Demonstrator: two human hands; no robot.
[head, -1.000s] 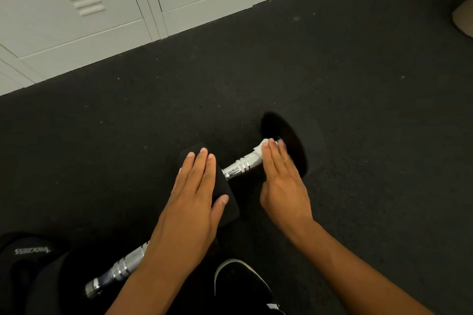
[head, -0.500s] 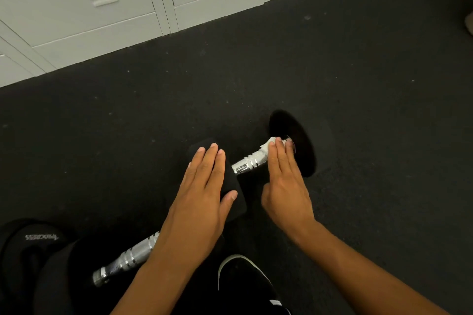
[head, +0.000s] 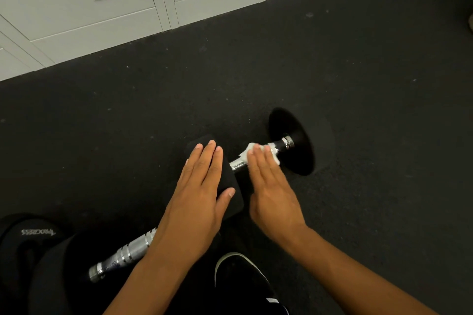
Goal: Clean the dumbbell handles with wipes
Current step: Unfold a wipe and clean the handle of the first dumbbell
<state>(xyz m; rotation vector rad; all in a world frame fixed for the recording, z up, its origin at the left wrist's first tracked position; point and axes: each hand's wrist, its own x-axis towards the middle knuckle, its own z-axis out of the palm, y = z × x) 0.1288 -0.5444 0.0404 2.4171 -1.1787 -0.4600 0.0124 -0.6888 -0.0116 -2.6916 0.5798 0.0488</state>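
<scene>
I hold my left hand point(head: 202, 194) flat, fingers straight and together, on the dumbbell's point(head: 291, 140) near head. My right hand point(head: 268, 181), fingers straight, presses the wipe point(head: 249, 149) on the handle point(head: 239, 164), whose axis runs up-right toward the far head.

Both forearms reach forward from the bottom edge, bare to the wrist. The left hand point(head: 198, 194) lies flat, palm down, its fingers straight and close together and the thumb spread out to the right. The right hand point(head: 270, 186) sits just beside it, also palm down, with straight fingers point(head: 257, 158) pointing away and pressing downward, the wrist bent slightly.
</scene>
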